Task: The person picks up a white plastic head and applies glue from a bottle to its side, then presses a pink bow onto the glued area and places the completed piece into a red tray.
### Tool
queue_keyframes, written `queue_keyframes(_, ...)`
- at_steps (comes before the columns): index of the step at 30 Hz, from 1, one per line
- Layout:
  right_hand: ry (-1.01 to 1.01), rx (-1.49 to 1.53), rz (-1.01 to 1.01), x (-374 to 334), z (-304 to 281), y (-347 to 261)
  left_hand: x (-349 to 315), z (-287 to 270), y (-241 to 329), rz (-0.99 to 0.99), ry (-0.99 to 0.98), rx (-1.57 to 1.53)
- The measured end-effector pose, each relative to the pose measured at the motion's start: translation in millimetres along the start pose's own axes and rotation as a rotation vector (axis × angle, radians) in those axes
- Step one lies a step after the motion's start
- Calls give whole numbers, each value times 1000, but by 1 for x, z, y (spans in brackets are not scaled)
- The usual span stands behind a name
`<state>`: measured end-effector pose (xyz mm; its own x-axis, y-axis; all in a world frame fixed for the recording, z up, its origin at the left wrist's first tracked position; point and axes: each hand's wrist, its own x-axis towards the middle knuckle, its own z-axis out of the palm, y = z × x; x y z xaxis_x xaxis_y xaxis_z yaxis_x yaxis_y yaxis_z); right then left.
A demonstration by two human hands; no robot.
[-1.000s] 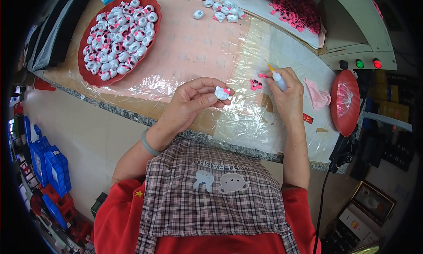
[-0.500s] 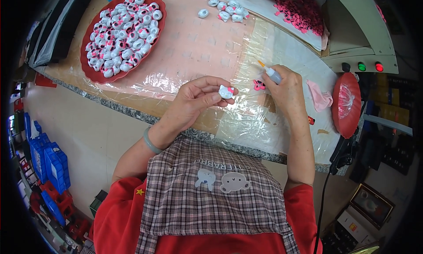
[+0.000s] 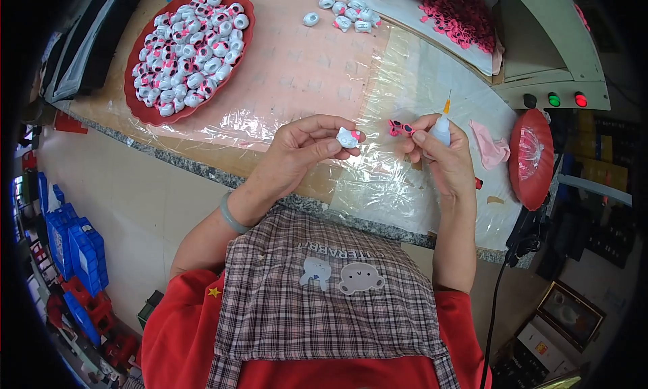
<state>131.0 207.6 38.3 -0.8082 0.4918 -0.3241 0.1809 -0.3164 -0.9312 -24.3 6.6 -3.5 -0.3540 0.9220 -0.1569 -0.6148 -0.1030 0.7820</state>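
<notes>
Between thumb and fingers, my left hand (image 3: 300,145) pinches a small white cat-head figurine (image 3: 347,139) with a pink bow on it. To its right, my right hand (image 3: 442,156) is closed on two things. Its thumb and fingertip grip tiny pink sunglasses (image 3: 402,128) with dark lenses. Tucked in the same hand is a squeeze bottle (image 3: 441,128) with an orange collar and a thin needle pointing up and away. A short gap separates the sunglasses from the figurine, and both are held above the plastic-covered table (image 3: 378,193).
A red scalloped tray (image 3: 251,35) full of white figurines with pink sunglasses stands far left. Several loose figurines (image 3: 351,14) lie at the back. Pink pieces (image 3: 462,21) are heaped back right, beside a cabinet with lit buttons (image 3: 553,99). A pink cloth (image 3: 489,146) and red dish (image 3: 530,186) lie right.
My right hand has lifted the pink sunglasses off the table and turned the bottle so its needle points up. My left hand keeps the figurine in nearly the same place.
</notes>
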Motion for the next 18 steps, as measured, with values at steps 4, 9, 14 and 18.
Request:
queue_keyframes(4, 7, 93, -80, -11, 23, 4, -1, 2, -3, 8, -4, 57)
queue_keyframes(9, -83, 22, -103, -19, 37, 13, -5, 16, 4, -12, 21, 197)
queue_keyframes(14, -66, 60, -86, -21, 47, 16, -7, 16, 1, 16, 16, 220)
queue_keyframes(18, -57, 49, -69, -21, 48, 18, -8, 15, -2, 45, 12, 261)
